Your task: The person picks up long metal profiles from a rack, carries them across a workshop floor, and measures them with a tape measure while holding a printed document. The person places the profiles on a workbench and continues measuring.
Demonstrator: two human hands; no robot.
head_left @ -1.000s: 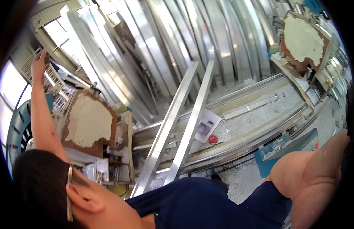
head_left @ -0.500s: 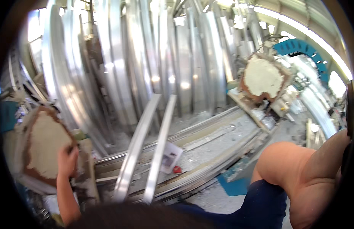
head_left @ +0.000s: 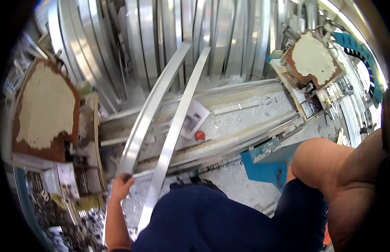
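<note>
Two long silvery aluminium profiles lie side by side, slanting toward me across the machine bed. My left hand (head_left: 121,187) is closed at the near part of the wider left profile (head_left: 150,111), with its fingers curled over the edge. To the right of it, the narrower profile (head_left: 178,124) runs down beside my dark blue shirt (head_left: 228,218), and no hand touches it. My bent right arm (head_left: 325,168) fills the right side, close to the camera. Its hand is out of view.
Many upright aluminium profiles (head_left: 148,42) stand behind the bed. Machine heads with worn cream-and-brown covers flank it, one left (head_left: 47,109) and one right (head_left: 314,59). A paper sheet (head_left: 197,119) and a red object (head_left: 199,135) lie on the bed. Metal offcuts (head_left: 73,231) pile at lower left.
My left hand has moved from in front of the left machine head rightward and down to the left profile, closing on it. My view has tilted downward. My right arm stays bent.
</note>
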